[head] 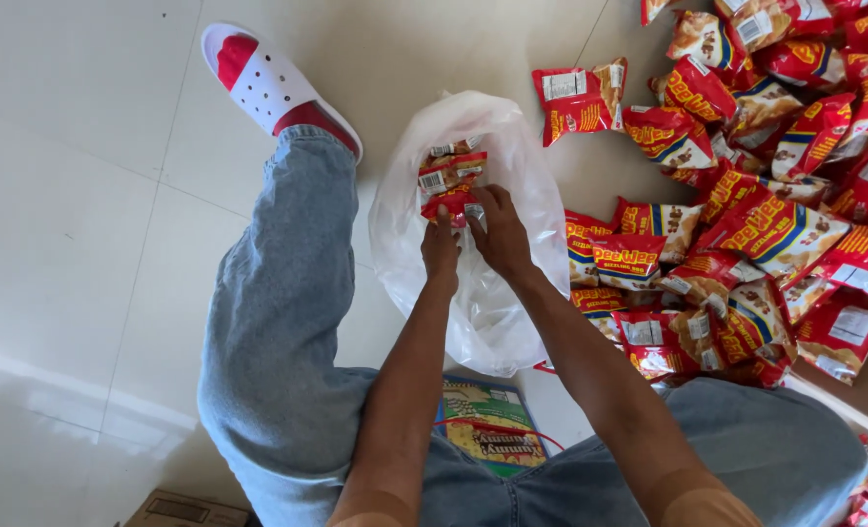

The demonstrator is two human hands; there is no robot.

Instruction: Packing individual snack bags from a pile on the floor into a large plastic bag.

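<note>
Two hands meet at the mouth of the thin, translucent white plastic bag (pixel 483 293), and much of what you are doing there is hard to read: your left hand (pixel 441 249) shows mostly its back, fingers curled down at the lower edge of the small stack of red and brown foil snack packets (pixel 450 179), so you cannot tell from here how firmly they pinch. Your right hand (pixel 499 232) lies just beside it, fingers bent and closed onto the same stack from the right side, fingertips partly buried behind the packets. The stack sits in the bag's open top, its lower part hidden by your hands and by the crumpled plastic; whatever else lies deeper in the bag is only a pale blur. To your right, a loose heap of red and yellow foil snack packets (pixel 746 224) spreads over the pale tiled floor (pixel 82 254), running out of view at the top and right edges. Your blue denim jeans (pixel 278 322) frame the bag, the left leg stretched out to a white perforated clog over a red sock (pixel 268 83). Between your knees a green and yellow printed packet (pixel 487 425) lies half covered by the bag and your forearms. A brown cardboard corner (pixel 185 509) is cut off at the bottom edge.
</note>
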